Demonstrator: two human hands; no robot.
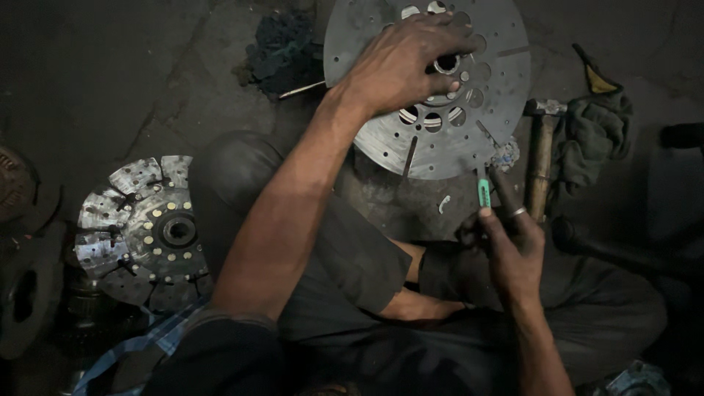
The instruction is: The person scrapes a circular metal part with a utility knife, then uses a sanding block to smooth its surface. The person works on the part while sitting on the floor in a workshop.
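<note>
Left hand: the left hand (pixel 411 66) lies palm down with fingers spread over the hub of the round grey steel disc with drilled holes and radial slots (pixel 499 73), pressing it flat rather than closing around anything.
Right hand: the right hand (pixel 513 253) is closed around a slim tool with a green handle (pixel 484 192), pinched between thumb and fingers, its tip pointing up at the near rim of the disc; a ring shows on one finger.
Disc position: it lies flat on the dark floor (pixel 110 73), under the left hand and just beyond the right hand's tool tip.
Handling, as a judgement: the disc looks stiff and heavy, with thin, possibly sharp edges at the slots and rim; it seems best held down at the centre hub as now, or lifted with fingers hooked through the larger holes. The dull metal looks dusty rather than slippery.
Beside the right hand: a wooden-handled hammer with a steel head (pixel 541 158) lies just to its outer side, with a crumpled dark green rag (pixel 594 136) next to it.
Beyond the left forearm: a second, worn disc with segmented shiny pads, brass-coloured rivets and a splined hub (pixel 143 227) lies well apart on the left hand's outer side.
Near the disc's far edge: a dark cloth bundle (pixel 282 48).
</note>
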